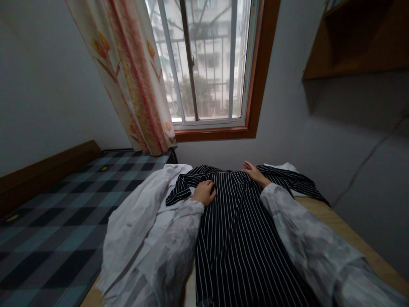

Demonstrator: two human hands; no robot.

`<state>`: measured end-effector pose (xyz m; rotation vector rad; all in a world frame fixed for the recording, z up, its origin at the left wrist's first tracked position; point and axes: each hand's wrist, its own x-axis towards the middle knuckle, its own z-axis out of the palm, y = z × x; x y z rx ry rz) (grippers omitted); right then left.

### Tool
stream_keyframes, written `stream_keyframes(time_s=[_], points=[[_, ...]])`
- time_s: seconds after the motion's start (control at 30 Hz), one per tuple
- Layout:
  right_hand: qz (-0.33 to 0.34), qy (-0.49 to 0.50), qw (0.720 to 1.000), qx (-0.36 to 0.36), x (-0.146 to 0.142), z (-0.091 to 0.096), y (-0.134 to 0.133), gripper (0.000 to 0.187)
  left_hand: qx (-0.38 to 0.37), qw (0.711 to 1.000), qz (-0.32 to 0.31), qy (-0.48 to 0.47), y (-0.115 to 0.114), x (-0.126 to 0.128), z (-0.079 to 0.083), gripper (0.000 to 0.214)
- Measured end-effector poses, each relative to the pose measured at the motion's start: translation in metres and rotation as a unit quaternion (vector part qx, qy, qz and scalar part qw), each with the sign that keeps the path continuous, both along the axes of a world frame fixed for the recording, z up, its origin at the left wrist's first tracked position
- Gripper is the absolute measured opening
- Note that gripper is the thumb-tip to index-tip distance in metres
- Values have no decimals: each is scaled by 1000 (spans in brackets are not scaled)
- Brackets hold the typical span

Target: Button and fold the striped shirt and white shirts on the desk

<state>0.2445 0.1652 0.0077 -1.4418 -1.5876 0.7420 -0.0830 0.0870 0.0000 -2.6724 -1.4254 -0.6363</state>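
Observation:
A black garment with thin white stripes (pixel 236 230) lies spread lengthwise on a wooden surface in front of me. My left hand (pixel 204 192) rests on its upper left part, by a folded-over sleeve, with the fingers curled down onto the cloth. My right hand (pixel 254 172) lies flat near the garment's top edge, fingers stretched out toward the wall. Both my arms are in pale patterned sleeves. A white garment (pixel 137 221) lies crumpled to the left, partly under the striped one.
A bed with a blue and black checked cover (pixel 57 230) fills the left side, with a wooden rail (pixel 41 168) along the wall. A window (pixel 204 64) with a floral curtain (pixel 134 76) is ahead. A wooden shelf (pixel 358 38) hangs at upper right.

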Motion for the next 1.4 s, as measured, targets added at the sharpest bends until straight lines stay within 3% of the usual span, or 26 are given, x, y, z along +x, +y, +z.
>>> stream_keyframes(time_s=[0.17,0.27,0.37,0.43,0.5,0.57,0.7,0.8,0.9,1.07,1.17,1.4], points=[[39,-102,994,30,24,-13,-47,67,-5,999,20,42,-2,4,2,33],[39,-256,959,112,45,-25,-89,64,-16,995,30,93,-10,7,11,34],[-34,-316,933,171,73,-38,-133,60,-40,988,44,140,-29,3,24,30],[-121,-328,918,187,96,-49,-161,59,-56,985,64,153,-48,-3,32,29],[-201,-344,900,176,118,-59,-184,64,-63,983,94,145,-71,-11,39,31],[-237,-359,891,145,136,-69,-202,66,-66,981,135,126,-96,-17,44,35],[-226,-358,901,96,150,-81,-218,47,-98,967,216,93,-135,-19,49,42],[-199,-317,923,89,147,-78,-220,30,-141,956,240,91,-148,-16,51,33],[-213,-260,940,51,142,-68,-225,28,-172,948,248,97,-151,-16,51,18],[-262,-257,930,-21,148,-54,-244,34,-158,946,276,54,-151,-28,51,21],[-232,-262,936,-34,156,-51,-260,31,-175,941,289,29,-150,-38,53,21],[-160,-230,960,-17,179,-57,-301,36,-269,937,224,-16,-154,-58,56,23]])
